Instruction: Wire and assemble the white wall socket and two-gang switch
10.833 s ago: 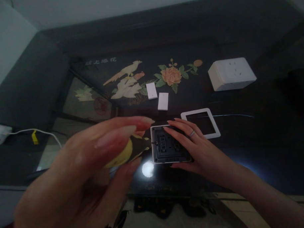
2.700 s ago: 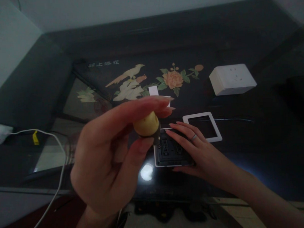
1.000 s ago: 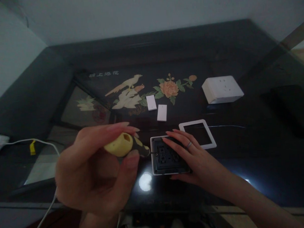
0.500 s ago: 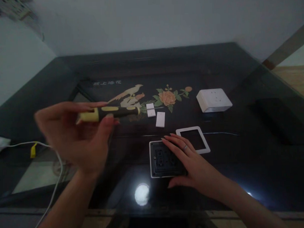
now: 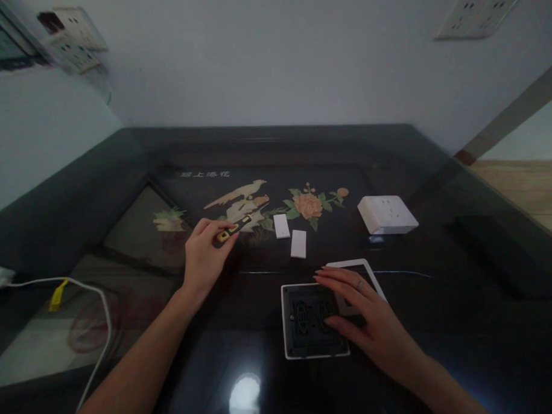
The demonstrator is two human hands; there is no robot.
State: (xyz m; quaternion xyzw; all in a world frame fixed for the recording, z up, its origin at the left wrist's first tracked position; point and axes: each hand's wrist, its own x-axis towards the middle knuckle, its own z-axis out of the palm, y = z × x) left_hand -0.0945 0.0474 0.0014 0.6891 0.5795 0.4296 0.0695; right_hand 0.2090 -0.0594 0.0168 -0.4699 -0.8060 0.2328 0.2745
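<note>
My left hand (image 5: 207, 248) pinches the black-and-yellow handle of a screwdriver (image 5: 234, 228), which is low over or resting on the table with its tip pointing away to the right. At the front lies a square wall switch body (image 5: 309, 323) with a dark inside and a white rim. My right hand (image 5: 358, 307) reaches over its right side, fingers stretched out and thumb apart from them. Partly under that hand is a white square frame (image 5: 371, 276). Two small white switch covers (image 5: 281, 226) (image 5: 298, 243) lie farther back, between the hands.
A white socket box (image 5: 388, 215) stands at the right on the dark glossy table (image 5: 264, 388). A white cable (image 5: 105, 315) with a yellow tag (image 5: 58, 296) runs along the left. Wall sockets (image 5: 480, 14) are on the wall behind.
My left hand has carried the screwdriver from a raised position down to the table near the bird picture. My right hand has shifted toward the switch body's right edge. The view has tilted up.
</note>
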